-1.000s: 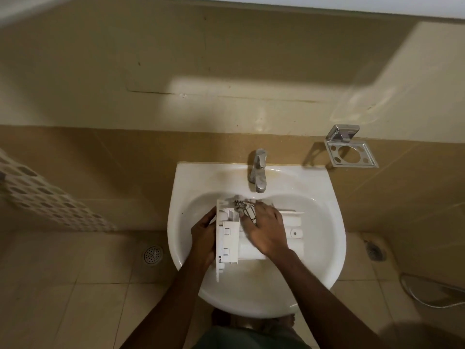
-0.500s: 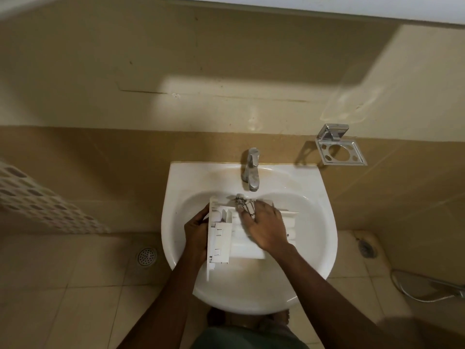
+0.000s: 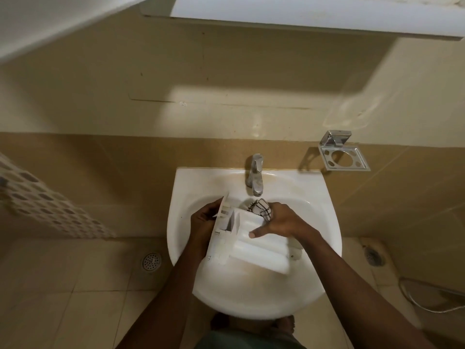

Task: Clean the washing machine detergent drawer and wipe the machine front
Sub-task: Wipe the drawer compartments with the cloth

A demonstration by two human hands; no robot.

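A white ceramic washbasin (image 3: pixel 251 298) hangs on a beige tiled wall (image 3: pixel 226 71) above a tan tiled floor (image 3: pixel 75 298) with two round floor drains (image 3: pixel 151 261). One chrome tap (image 3: pixel 255 176) stands at the basin's back rim, and one chrome wall holder (image 3: pixel 343 158) is mounted to its right. One white plastic detergent drawer (image 3: pixel 251 245) lies tilted in the bowl. The left hand (image 3: pixel 201 227) grips its front-panel end, fingers curled round the edge. The right hand (image 3: pixel 284 222) has its fingers bunched round one white dark-lined cloth (image 3: pixel 260 210), seemingly against the drawer's far edge, with the thumb stretched onto the drawer.
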